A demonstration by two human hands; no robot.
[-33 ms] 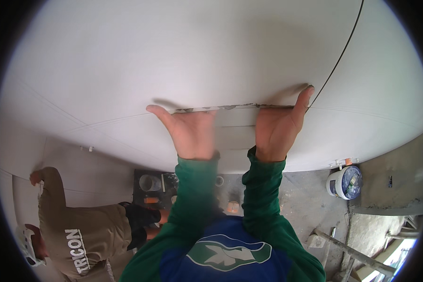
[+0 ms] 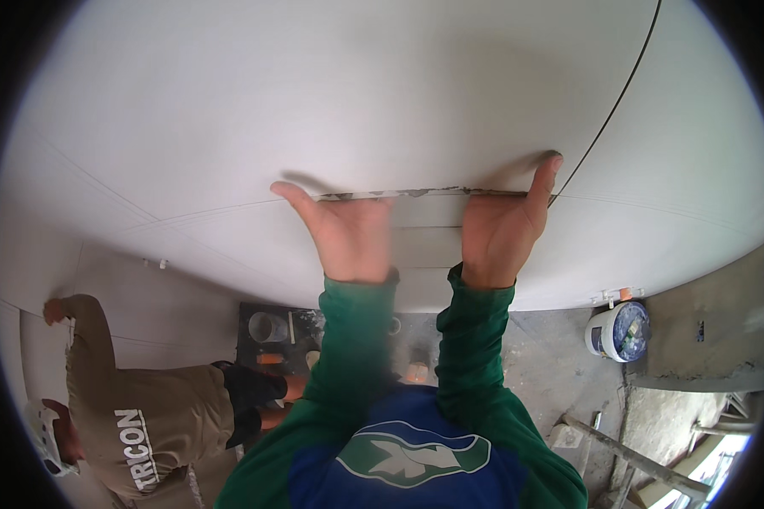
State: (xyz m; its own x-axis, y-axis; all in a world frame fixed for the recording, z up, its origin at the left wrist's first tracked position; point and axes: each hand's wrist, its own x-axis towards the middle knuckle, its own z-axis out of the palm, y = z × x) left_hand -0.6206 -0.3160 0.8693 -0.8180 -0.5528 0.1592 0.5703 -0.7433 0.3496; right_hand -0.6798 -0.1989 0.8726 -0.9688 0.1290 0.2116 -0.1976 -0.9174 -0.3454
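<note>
A large white board [image 2: 433, 102] fills the upper view, with a chipped edge across the middle. My left hand [image 2: 352, 237] grips that edge, palm toward me and thumb spread out to the side, its fingers mostly tucked behind the edge. At the right end of the edge, my right hand [image 2: 505, 225] holds the board the same way, thumb up near a dark, curved seam [image 2: 615, 102]. Between my hands a narrower white strip [image 2: 424, 246] with horizontal joints shows below the edge.
A co-worker [image 2: 153, 424] at lower left raises an arm to a white panel. Below are a dark board [image 2: 255, 339] with a bucket [image 2: 270, 327] and orange tools, a concrete floor [image 2: 535, 356], a lidded white bucket [image 2: 607, 331], and metal scaffold poles [image 2: 641, 467] at lower right.
The view has shifted very slightly. My left thumb sits a little higher and the co-worker's raised arm has moved slightly up and left. Both my hands stay on the board's edge.
</note>
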